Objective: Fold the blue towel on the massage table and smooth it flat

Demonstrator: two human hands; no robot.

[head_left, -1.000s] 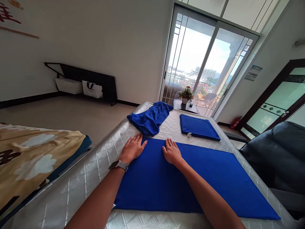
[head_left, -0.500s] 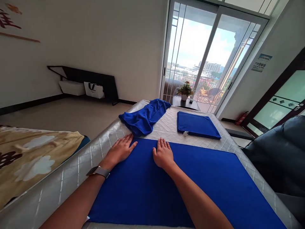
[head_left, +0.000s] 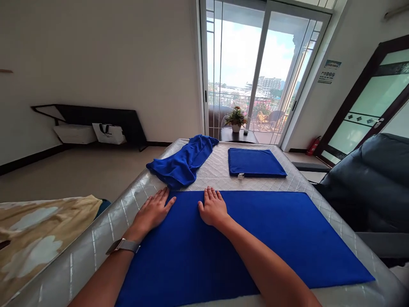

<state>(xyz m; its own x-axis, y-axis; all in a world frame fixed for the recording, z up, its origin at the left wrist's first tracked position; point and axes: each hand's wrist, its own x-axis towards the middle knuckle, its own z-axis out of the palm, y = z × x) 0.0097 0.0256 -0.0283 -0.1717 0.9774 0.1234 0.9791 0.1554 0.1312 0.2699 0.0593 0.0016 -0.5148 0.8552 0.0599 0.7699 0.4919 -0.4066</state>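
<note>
A blue cloth (head_left: pixel 271 230) lies spread flat on the quilted silver-white mattress (head_left: pixel 212 170). My left hand (head_left: pixel 153 211) rests flat at its far left corner, fingers stretched out and partly on the mattress; a watch sits on that wrist. Farther right, my right hand (head_left: pixel 213 207) lies palm down on the cloth near its far edge, fingers straight and close together. Just beyond my left hand is a crumpled blue cloth (head_left: pixel 183 164). A folded blue cloth (head_left: pixel 257 162) with a white tag lies at the far right of the mattress.
On the left is a bed with a tan cloud-patterned blanket (head_left: pixel 47 230). A dark leather sofa (head_left: pixel 377 183) stands close on the right. Beyond the mattress, a potted plant (head_left: pixel 236 119) stands on a small dark table before the sliding glass door (head_left: pixel 258 64). A black rack (head_left: pixel 102 119) holds bags at the wall.
My view has shifted, so the room sits differently in the picture. Both hands stay flat at about the same places on the spread cloth. The other two cloths have not visibly moved.
</note>
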